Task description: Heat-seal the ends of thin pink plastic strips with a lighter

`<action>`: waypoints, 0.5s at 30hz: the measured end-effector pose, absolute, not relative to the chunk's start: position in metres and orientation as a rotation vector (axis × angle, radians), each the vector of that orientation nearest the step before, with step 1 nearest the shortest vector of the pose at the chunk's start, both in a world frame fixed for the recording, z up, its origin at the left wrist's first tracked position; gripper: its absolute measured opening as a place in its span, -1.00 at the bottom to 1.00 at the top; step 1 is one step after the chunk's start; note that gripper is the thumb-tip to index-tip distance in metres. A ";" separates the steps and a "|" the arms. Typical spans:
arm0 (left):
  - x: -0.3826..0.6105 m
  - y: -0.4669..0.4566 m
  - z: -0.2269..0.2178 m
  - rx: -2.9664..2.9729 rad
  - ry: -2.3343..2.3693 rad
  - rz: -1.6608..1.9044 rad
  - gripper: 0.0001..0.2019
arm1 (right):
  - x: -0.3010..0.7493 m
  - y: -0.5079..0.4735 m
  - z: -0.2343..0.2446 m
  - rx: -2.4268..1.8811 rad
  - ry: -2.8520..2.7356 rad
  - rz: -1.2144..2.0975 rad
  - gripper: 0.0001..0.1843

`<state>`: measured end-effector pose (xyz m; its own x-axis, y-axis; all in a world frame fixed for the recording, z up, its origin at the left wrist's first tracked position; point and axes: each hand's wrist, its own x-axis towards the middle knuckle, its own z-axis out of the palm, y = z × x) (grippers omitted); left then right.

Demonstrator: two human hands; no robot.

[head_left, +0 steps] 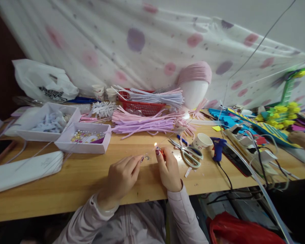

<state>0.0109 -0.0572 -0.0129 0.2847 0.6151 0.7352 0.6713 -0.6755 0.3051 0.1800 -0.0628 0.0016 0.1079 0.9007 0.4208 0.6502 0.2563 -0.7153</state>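
My right hand [168,167] is closed round a red lighter [163,155], and a small flame [155,144] burns at its top. To the left of it, my left hand [124,176] pinches something tiny between thumb and forefinger. A faint clear or whitish bit shows past those fingertips, too small to name. The fingertips are apart from the flame. Right of my right hand lie scissors [190,157] with pale handles, their blades pointing to the upper left. Small white scraps [188,171] rest near the handles.
Behind are pipe cleaners [144,123], a red basket [142,107] and a white head form [194,91]. Bead box [82,149] and white box [40,135] stand left. Paper cup [202,141], glue gun [218,149] and power strips [246,149] with cords lie right. Another person's hand [303,140] is far right.
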 end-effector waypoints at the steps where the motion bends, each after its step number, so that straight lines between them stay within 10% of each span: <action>1: 0.011 -0.057 -0.013 -2.464 -1.239 -1.364 -0.81 | 0.180 -0.063 0.002 -1.467 -1.610 0.353 -0.70; 15: 0.012 -0.059 -0.010 -2.451 -1.237 -1.370 -0.83 | 0.181 -0.061 0.001 -1.414 -1.563 0.453 -0.67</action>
